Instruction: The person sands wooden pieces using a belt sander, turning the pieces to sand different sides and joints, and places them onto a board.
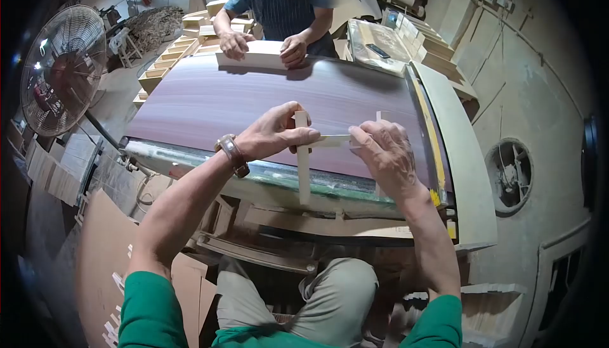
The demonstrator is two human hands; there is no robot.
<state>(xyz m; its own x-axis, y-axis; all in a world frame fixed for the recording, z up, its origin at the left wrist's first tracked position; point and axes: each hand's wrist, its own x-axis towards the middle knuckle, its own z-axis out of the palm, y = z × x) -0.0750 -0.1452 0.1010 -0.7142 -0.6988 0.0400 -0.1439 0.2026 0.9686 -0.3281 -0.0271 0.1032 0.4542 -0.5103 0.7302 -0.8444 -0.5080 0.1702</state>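
Observation:
My left hand (279,134) is closed round the upper part of a pale wooden frame (304,177), with its thumb lying across the upright left piece. A crosspiece runs from there to my right hand (384,151), whose fingers are bent round the frame's right side and hide most of it. The frame is held in the air above the near edge of a wide sanding belt (209,104) with a purplish surface. Across the belt, a co-worker's two hands press a light wooden piece (257,55) onto its far edge.
A fan (63,69) stands at the left. Wooden boxes (166,58) are stacked behind the belt on the left. At the back right, a phone (378,51) lies on a pale board. A curved panel (460,158) borders the belt's right side.

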